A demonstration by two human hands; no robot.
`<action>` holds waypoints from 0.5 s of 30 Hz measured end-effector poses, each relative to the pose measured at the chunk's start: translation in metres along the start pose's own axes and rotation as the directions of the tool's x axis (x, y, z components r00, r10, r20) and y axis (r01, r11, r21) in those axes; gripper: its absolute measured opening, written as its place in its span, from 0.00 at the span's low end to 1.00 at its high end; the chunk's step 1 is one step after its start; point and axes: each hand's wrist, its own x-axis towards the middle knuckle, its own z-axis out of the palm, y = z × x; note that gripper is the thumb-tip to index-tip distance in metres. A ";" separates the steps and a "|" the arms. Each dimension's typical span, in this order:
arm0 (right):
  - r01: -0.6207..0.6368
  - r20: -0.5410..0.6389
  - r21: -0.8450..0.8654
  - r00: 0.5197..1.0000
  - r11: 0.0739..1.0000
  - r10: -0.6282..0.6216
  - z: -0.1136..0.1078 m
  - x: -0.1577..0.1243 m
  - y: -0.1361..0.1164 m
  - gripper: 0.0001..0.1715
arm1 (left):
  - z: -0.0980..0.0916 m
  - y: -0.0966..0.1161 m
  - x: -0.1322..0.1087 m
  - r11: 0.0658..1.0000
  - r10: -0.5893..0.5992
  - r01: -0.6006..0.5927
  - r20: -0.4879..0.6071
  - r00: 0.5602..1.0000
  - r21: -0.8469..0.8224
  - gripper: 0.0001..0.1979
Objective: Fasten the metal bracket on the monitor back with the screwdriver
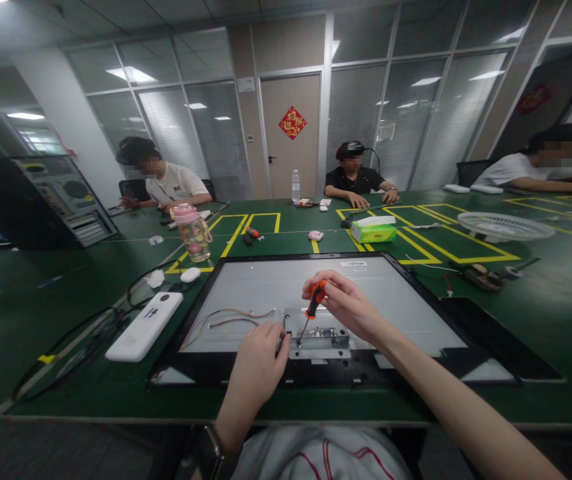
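Observation:
A monitor panel lies back side up before me, with a metal bracket at its lower middle. An orange and black screwdriver is in my right hand, its fingers closed around the handle. The shaft slants down to the bracket's left part; whether its tip sits in a screw is too small to tell. My left hand rests at the bracket's left edge, thumb and fingers pinched near a small dark bit that I cannot make out. Thin cables lie on the panel beyond it.
Left of the panel are a white power bank, black cables, a pink-lidded bottle and a computer case. Beyond stand a green tissue box and a water bottle. A black strip lies right. Three people sit around the table.

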 end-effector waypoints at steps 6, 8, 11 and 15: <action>-0.002 -0.012 0.004 1.000 1.000 0.002 -0.003 0.001 0.003 0.12 | 0.000 0.001 0.000 1.000 -0.012 0.012 0.015 1.000 0.001 0.10; -0.021 0.004 0.035 1.000 0.999 0.021 -0.002 0.001 0.002 0.15 | 0.000 0.001 -0.001 1.000 -0.010 0.010 0.016 1.000 0.005 0.10; -0.019 0.025 0.039 1.000 0.999 0.018 0.001 0.000 0.000 0.16 | 0.000 0.000 -0.001 1.000 -0.007 0.006 0.012 1.000 0.013 0.10; -0.025 0.038 0.006 0.999 1.000 0.025 0.001 0.000 -0.003 0.17 | 0.001 0.000 0.000 1.000 -0.002 0.002 0.002 1.000 0.013 0.10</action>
